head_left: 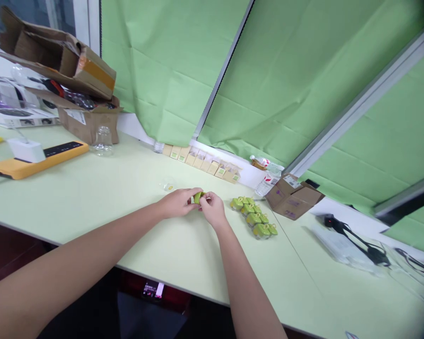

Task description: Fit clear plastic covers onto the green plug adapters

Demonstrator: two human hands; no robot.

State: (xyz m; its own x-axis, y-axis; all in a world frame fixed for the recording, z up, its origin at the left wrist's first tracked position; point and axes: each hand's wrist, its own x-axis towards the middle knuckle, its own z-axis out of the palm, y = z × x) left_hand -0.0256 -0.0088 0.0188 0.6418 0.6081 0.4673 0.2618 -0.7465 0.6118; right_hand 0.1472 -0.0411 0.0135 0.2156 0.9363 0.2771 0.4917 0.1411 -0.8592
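Both of my hands meet over the pale green table [92,197], pinching one small green piece [198,197] between them. My left hand [178,202] grips it from the left with curled fingers. My right hand [213,208] closes on it from the right. Just to the right lies a cluster of several small jars with green lids [254,216]. A tiny clear item [168,186] rests on the table beyond my left hand.
A row of small tan boxes [201,161] lines the wall under green blinds. An open cardboard box [292,197] and plastic bottles [267,174] sit right. Far left: an orange power strip [35,160], a clear jar [102,140], stacked cartons [67,70]. Black cables [356,240] lie right.
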